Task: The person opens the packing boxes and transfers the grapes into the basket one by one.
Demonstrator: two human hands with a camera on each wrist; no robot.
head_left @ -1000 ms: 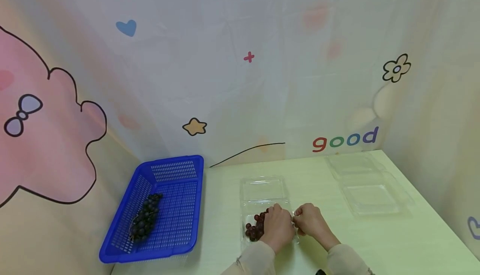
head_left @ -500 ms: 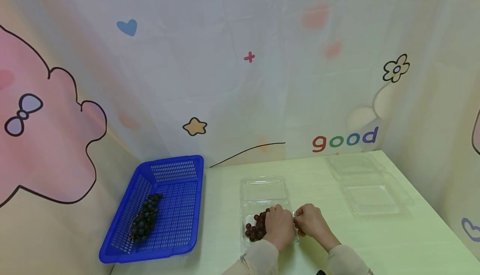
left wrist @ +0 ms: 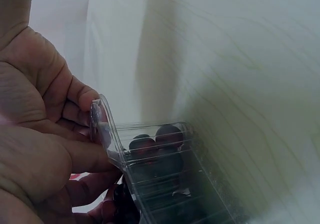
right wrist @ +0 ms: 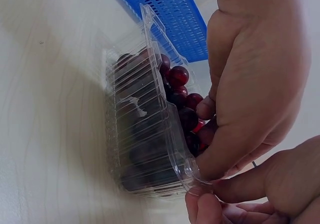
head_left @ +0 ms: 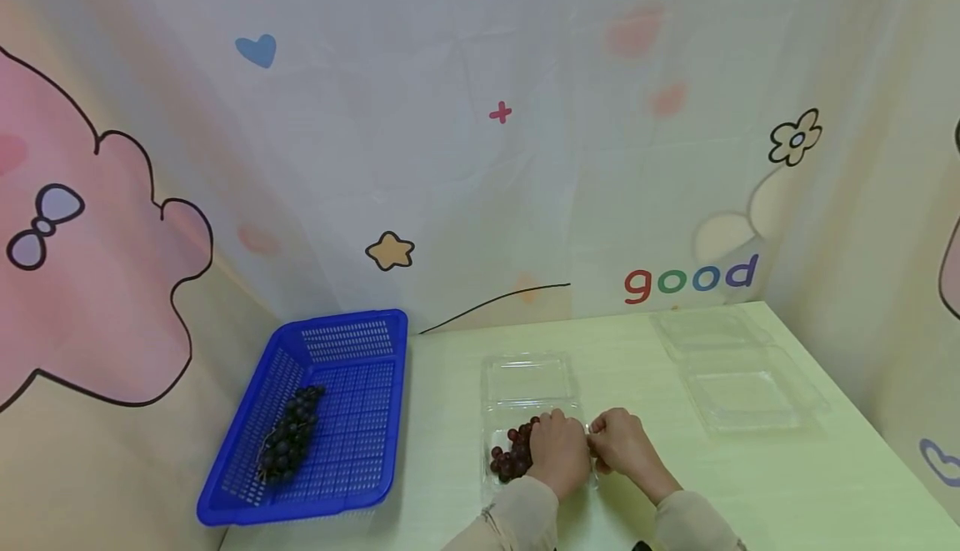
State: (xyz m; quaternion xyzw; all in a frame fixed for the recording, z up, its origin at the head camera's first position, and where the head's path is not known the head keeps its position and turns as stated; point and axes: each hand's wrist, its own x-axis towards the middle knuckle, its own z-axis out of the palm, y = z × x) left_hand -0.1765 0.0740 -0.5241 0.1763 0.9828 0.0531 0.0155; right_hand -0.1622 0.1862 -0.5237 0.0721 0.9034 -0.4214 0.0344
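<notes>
A bunch of red grapes (head_left: 513,458) lies in the base of an opened clear plastic clamshell box (head_left: 486,443). My left hand (head_left: 560,453) reaches over the box's right side, its bent fingers on the grapes (right wrist: 188,118) and its thumb near the rim in the right wrist view. Beside it, my right hand (head_left: 621,444) pinches the box's right edge between thumb and fingers. In the left wrist view, the right fingertips (left wrist: 85,95) meet the rim of the clear box (left wrist: 150,184). The left hand hides part of the bunch from above.
To the left stands a blue plastic basket (head_left: 352,443) with a bunch of dark grapes (head_left: 288,438) in it. Another opened clear clamshell box (head_left: 738,388) lies at the table's right. A printed curtain (head_left: 480,159) hangs behind the pale table (head_left: 442,418).
My left hand has shifted slightly to the right over the grapes, showing a little more of the bunch. My right hand stays at the box's edge.
</notes>
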